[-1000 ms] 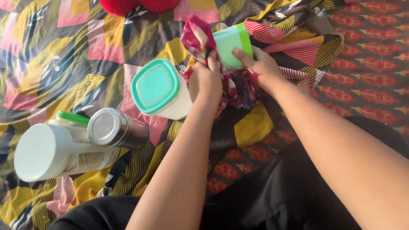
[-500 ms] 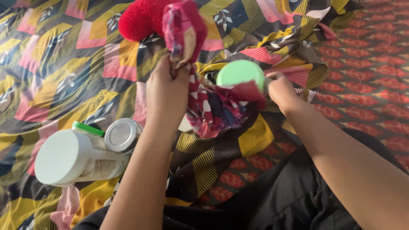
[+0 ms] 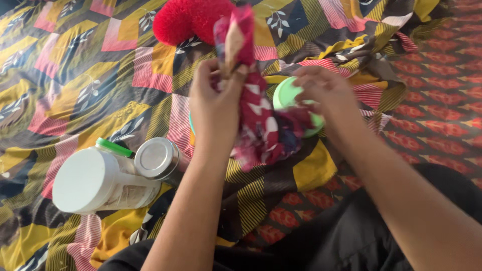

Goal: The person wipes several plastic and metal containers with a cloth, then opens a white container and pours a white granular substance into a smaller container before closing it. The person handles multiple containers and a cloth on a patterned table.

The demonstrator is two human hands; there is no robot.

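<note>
Left hand [image 3: 216,108] pinching a bunched red patterned cloth [image 3: 261,123] up high, right hand [image 3: 326,93] with fingers curled over the light green round plastic container [image 3: 293,103], which sits right against the cloth's lower folds. If that grip is only fingertips, the container could slip and roll toward the steel-lidded jar [image 3: 158,159] and big white plastic jar [image 3: 98,180], left of it on the patchwork bedspread [image 3: 75,80].

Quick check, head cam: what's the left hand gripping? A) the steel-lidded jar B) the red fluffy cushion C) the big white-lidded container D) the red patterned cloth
D: the left hand is closed around the red patterned cloth, bunched above its fingers; the jars sit apart at lower left.
</note>
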